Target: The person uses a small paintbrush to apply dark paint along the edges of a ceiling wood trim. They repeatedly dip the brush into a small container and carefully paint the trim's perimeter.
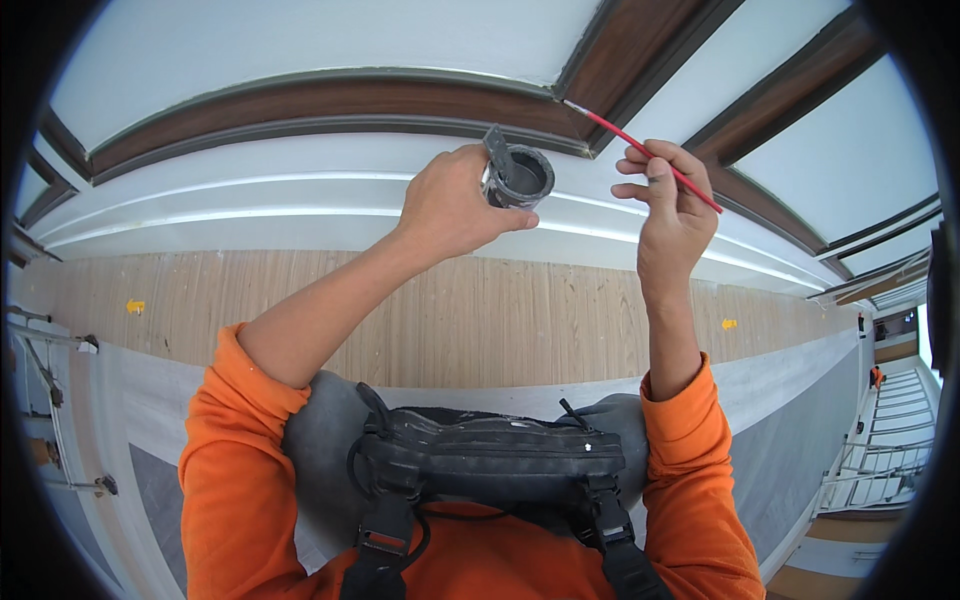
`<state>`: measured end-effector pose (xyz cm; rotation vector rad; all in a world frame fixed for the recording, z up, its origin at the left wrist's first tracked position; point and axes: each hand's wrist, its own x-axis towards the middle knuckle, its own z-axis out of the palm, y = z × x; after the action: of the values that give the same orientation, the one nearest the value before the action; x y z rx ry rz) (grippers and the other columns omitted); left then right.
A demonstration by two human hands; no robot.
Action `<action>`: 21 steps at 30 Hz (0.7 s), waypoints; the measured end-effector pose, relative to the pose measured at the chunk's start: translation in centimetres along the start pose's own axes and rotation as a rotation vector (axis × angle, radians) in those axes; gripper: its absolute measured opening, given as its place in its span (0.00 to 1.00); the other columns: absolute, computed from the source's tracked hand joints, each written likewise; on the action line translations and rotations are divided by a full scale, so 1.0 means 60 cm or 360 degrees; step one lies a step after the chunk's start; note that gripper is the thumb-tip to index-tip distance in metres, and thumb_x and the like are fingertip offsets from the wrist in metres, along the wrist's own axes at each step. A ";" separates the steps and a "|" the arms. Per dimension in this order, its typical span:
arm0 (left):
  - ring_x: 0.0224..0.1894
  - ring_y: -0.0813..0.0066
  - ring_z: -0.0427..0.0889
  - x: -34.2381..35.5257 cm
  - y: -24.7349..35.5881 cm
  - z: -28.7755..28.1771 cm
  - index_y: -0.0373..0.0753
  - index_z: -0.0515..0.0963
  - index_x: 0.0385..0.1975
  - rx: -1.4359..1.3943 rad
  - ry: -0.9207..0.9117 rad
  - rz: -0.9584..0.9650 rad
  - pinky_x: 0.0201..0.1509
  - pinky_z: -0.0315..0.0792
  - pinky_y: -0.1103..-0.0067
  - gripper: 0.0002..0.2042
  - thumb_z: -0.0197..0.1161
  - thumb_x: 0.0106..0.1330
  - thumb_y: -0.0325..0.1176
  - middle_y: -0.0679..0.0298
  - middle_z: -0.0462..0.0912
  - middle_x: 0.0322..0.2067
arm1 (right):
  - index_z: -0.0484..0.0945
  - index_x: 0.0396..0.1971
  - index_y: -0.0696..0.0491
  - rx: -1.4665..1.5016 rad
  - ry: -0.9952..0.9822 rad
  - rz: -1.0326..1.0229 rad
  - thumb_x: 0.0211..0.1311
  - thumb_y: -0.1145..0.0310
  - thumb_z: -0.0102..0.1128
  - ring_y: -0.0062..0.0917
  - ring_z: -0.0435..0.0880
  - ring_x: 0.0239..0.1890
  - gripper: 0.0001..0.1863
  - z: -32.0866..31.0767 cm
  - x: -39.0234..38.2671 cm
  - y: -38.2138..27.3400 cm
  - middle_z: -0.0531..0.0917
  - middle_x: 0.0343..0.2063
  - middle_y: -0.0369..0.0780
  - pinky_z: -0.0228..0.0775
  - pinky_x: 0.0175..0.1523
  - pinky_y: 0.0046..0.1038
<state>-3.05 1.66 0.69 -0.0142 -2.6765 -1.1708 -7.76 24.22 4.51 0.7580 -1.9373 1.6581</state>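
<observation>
My left hand (447, 205) grips a small paint can (541, 184) from its left side, thumb along the near side. Dark grey paint coats the can's inside and rim. A flat grey tool (497, 150), perhaps a putty knife, leans up out of the can beside my fingers. Between the thumb and fingers of my right hand (672, 210) is a thin red paintbrush (630, 141). Its tip points up and left, at a corner of the brown wall trim (520, 107) with dark grey edges; whether it touches cannot be told.
White wall panels (330, 45) and a white stepped baseboard (330, 200) run across ahead. Wood-look boards (480, 320) cover the floor along the wall, with yellow arrow stickers (135, 306). Metal frames with casters (50, 385) stand at the left, white ladder-like racks (900, 410) at the far right.
</observation>
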 end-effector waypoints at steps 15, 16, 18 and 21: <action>0.52 0.54 0.86 0.000 -0.009 0.003 0.36 0.85 0.46 0.0087 -0.0047 0.0010 0.57 0.80 0.62 0.30 0.84 0.49 0.52 0.53 0.89 0.44 | 0.83 0.49 0.60 -0.0230 -0.0030 -0.0191 0.78 0.74 0.59 0.27 0.91 0.46 0.08 0.005 -0.004 0.003 0.88 0.43 0.44 0.90 0.44 0.27; 0.52 0.54 0.86 0.000 -0.008 0.003 0.36 0.85 0.46 0.0090 -0.0053 0.0009 0.57 0.80 0.62 0.30 0.84 0.49 0.52 0.53 0.89 0.44 | 0.83 0.49 0.59 -0.0175 -0.0009 -0.0207 0.78 0.74 0.59 0.26 0.91 0.46 0.08 0.003 -0.002 0.005 0.88 0.43 0.43 0.90 0.44 0.26; 0.53 0.54 0.86 0.000 -0.006 0.001 0.36 0.85 0.46 0.0096 -0.0066 -0.0003 0.57 0.80 0.61 0.30 0.84 0.49 0.52 0.53 0.89 0.45 | 0.83 0.49 0.59 -0.0159 -0.0017 -0.0206 0.78 0.74 0.60 0.26 0.91 0.46 0.08 0.003 -0.001 0.005 0.88 0.43 0.43 0.89 0.44 0.26; 0.53 0.54 0.85 -0.001 -0.006 0.000 0.37 0.85 0.47 0.0092 -0.0058 -0.0003 0.58 0.80 0.61 0.30 0.84 0.49 0.51 0.54 0.89 0.46 | 0.83 0.49 0.59 -0.0227 -0.0037 -0.0195 0.77 0.74 0.60 0.24 0.91 0.45 0.08 0.007 -0.004 0.004 0.89 0.42 0.42 0.89 0.44 0.25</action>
<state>-3.04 1.43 0.44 -0.0236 -2.7412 -1.1037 -7.77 23.87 4.09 0.8252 -1.9598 1.4289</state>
